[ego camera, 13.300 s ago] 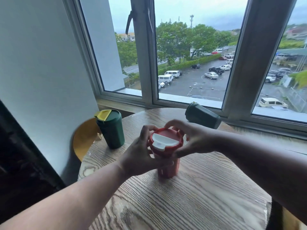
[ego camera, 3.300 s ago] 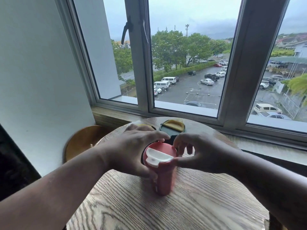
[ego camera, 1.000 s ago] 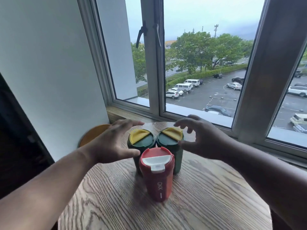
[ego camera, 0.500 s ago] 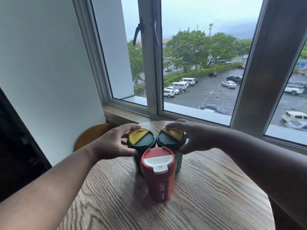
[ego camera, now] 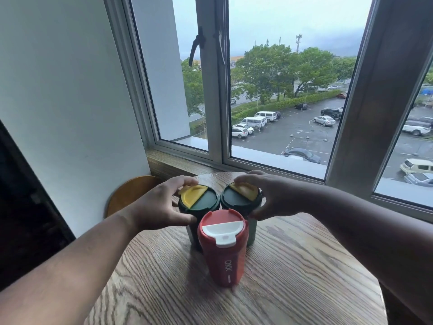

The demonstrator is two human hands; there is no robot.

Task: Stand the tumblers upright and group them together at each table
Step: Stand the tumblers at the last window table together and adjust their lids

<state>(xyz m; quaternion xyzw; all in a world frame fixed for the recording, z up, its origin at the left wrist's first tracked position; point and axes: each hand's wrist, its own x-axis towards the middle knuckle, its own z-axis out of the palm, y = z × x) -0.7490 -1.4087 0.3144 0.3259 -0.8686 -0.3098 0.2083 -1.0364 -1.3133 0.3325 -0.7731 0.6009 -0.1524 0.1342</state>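
Note:
Three tumblers stand upright in a tight cluster on the round wooden table (ego camera: 293, 277). Nearest me is a red tumbler (ego camera: 222, 247) with a white flip lid. Behind it stand two dark green tumblers with yellow lid flaps, the left green tumbler (ego camera: 199, 200) and the right green tumbler (ego camera: 241, 198). My left hand (ego camera: 161, 207) grips the left green tumbler around its lid, thumb in front and fingers over the far rim. My right hand (ego camera: 274, 195) grips the right green tumbler's lid the same way. The green bodies are mostly hidden behind the red one.
A wooden window sill (ego camera: 178, 163) and a window frame (ego camera: 218, 90) run just behind the table. A white wall (ego camera: 70, 102) closes the left side. A round yellow-brown chair back (ego camera: 128, 193) stands at the table's left edge.
Both hands, hovering open beside the green tumblers a second ago, have closed on their lids. All three tumblers stay upright and pressed together.

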